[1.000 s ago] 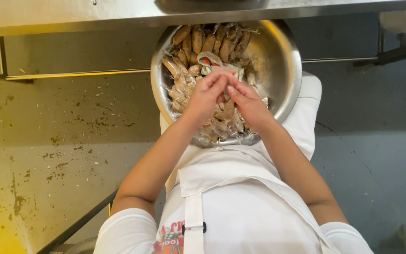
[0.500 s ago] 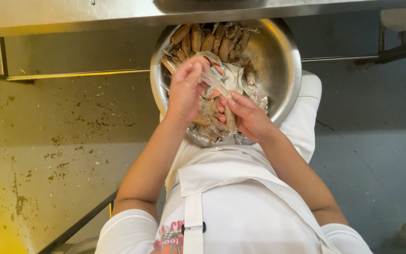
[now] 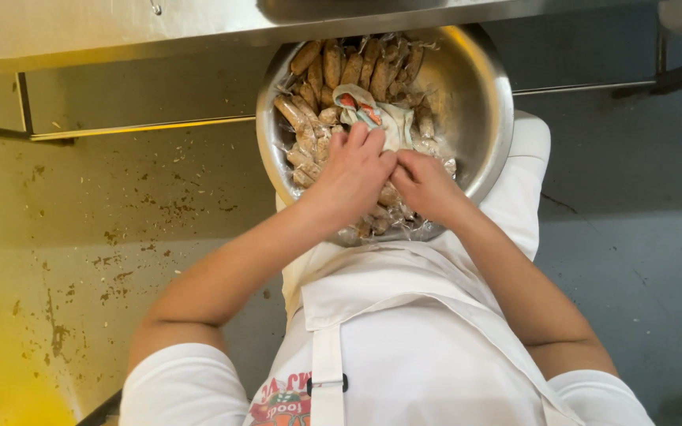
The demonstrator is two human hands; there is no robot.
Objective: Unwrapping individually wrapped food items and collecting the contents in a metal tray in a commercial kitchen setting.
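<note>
Your fingertips are buried among the wrapped brown rolls (image 3: 333, 67) filling the steel bowl (image 3: 479, 95), so I cannot tell what they grip. Your left hand (image 3: 353, 175) lies curled on the pile beside a crumpled cloth (image 3: 384, 118). Your right hand (image 3: 426, 183) touches it, fingers bent, at the bowl's near side.

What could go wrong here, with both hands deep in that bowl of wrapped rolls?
The metal bowl seems to rest on the person's lap, so it could tip as the left hand and right hand press in. The thin plastic on the wrapped rolls might tear.
</note>
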